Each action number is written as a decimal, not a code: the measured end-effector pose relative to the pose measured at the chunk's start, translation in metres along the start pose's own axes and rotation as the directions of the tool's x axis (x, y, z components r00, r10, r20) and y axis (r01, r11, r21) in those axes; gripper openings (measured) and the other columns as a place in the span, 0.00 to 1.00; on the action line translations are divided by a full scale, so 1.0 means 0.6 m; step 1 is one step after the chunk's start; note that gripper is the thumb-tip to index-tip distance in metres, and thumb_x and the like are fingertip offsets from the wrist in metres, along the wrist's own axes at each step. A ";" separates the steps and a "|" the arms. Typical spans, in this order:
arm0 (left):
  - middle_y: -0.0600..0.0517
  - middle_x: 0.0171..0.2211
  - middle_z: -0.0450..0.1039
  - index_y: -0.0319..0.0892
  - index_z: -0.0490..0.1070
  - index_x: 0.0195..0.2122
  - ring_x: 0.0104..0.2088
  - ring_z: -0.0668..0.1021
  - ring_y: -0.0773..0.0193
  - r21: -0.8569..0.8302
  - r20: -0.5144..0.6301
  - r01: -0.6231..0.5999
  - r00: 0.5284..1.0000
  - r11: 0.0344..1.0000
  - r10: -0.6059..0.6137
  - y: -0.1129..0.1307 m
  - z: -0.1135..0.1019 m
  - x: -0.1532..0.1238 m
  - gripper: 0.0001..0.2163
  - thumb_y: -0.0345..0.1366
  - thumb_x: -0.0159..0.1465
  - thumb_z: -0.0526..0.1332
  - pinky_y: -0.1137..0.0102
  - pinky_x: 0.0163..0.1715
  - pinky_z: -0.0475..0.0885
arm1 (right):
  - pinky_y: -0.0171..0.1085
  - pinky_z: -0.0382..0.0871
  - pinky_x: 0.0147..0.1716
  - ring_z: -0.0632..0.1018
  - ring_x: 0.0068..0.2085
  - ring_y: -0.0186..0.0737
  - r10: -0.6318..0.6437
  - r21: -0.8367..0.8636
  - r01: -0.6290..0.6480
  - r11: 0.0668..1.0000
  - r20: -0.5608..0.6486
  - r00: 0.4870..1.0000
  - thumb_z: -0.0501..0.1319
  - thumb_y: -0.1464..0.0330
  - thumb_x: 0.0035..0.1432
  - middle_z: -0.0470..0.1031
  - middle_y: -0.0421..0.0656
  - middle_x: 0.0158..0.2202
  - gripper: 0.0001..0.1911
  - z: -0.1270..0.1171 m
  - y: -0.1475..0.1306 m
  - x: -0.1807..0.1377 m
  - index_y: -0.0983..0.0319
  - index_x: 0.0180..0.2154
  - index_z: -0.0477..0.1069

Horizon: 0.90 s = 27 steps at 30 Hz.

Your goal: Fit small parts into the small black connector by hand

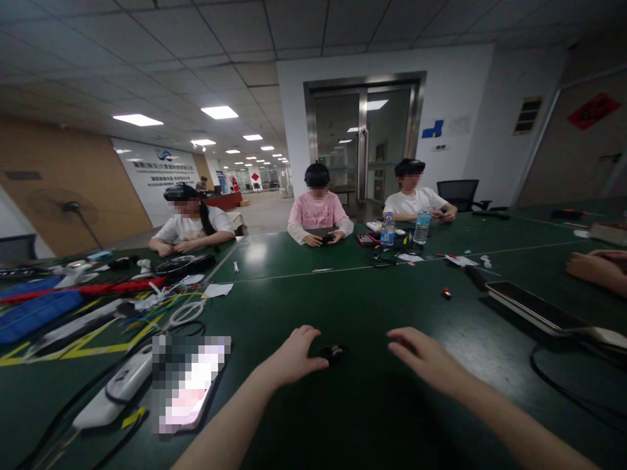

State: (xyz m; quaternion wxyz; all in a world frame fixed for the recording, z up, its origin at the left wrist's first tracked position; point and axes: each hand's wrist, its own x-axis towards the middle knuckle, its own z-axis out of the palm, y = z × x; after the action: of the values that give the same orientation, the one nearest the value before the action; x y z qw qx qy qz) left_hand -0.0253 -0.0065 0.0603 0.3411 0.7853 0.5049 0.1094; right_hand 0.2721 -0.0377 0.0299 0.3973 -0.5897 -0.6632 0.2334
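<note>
On the dark green tabletop (362, 307), a small dark object (336, 353) with a lighter patch on top lies in front of me; its kind is too unclear to name. My left hand (296, 356) is just left of it, thumb and fingers apart. The thumb tip is at the object's left edge, and I cannot tell whether it touches. My right hand (422, 356) hovers farther to the right, fingers spread and holding nothing. Beyond the right hand sits a small red and black item (446, 294).
On the left are a phone (193, 385), a white power strip (115, 388), cables and a blue tray (36, 316). A dark-topped slab-like device (536, 307) lies on the right. Bottles (387, 230) stand across the table, where several people sit. Another person's hand (597, 269) rests at far right.
</note>
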 end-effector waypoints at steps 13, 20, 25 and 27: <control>0.49 0.46 0.65 0.43 0.71 0.42 0.46 0.70 0.55 0.037 0.044 -0.066 0.997 0.997 0.065 -0.003 0.054 0.064 0.17 0.38 0.50 0.67 0.66 0.44 0.67 | 0.43 0.63 0.49 0.71 0.48 0.47 -0.073 -0.087 0.133 0.987 0.495 0.866 0.66 0.62 0.48 0.74 0.42 0.46 0.22 0.085 -0.023 0.057 0.54 0.48 0.72; 0.48 0.45 0.66 0.43 0.67 0.48 0.46 0.69 0.55 -0.033 -0.046 -0.198 0.980 0.980 0.196 -0.013 0.064 0.055 0.26 0.34 0.47 0.70 0.65 0.45 0.65 | 0.41 0.62 0.46 0.72 0.44 0.45 -0.142 -0.108 0.219 0.970 0.480 0.865 0.64 0.67 0.49 0.75 0.40 0.42 0.19 0.096 -0.027 0.049 0.52 0.46 0.72; 0.51 0.41 0.68 0.44 0.70 0.42 0.43 0.71 0.58 -0.040 -0.093 -0.200 0.976 0.979 0.195 -0.017 0.065 0.059 0.16 0.33 0.51 0.66 0.67 0.42 0.66 | 0.40 0.65 0.42 0.73 0.41 0.43 -0.161 -0.072 0.218 0.973 0.467 0.870 0.62 0.68 0.51 0.74 0.41 0.39 0.14 0.094 -0.035 0.048 0.55 0.42 0.72; 0.51 0.40 0.70 0.44 0.70 0.43 0.41 0.72 0.59 -0.076 -0.123 -0.232 0.967 0.970 0.222 -0.017 0.069 0.061 0.15 0.34 0.53 0.65 0.68 0.41 0.67 | 0.40 0.66 0.43 0.73 0.43 0.43 -0.186 -0.004 0.209 0.978 0.434 0.882 0.61 0.69 0.52 0.74 0.42 0.41 0.15 0.091 -0.038 0.045 0.56 0.44 0.72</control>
State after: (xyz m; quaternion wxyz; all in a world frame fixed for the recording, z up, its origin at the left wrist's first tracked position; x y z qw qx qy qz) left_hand 0.0060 0.0104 0.0165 0.3320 0.8144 0.4247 0.2149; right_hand 0.2151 -0.0071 0.0233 0.2474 -0.4627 -0.7970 0.2992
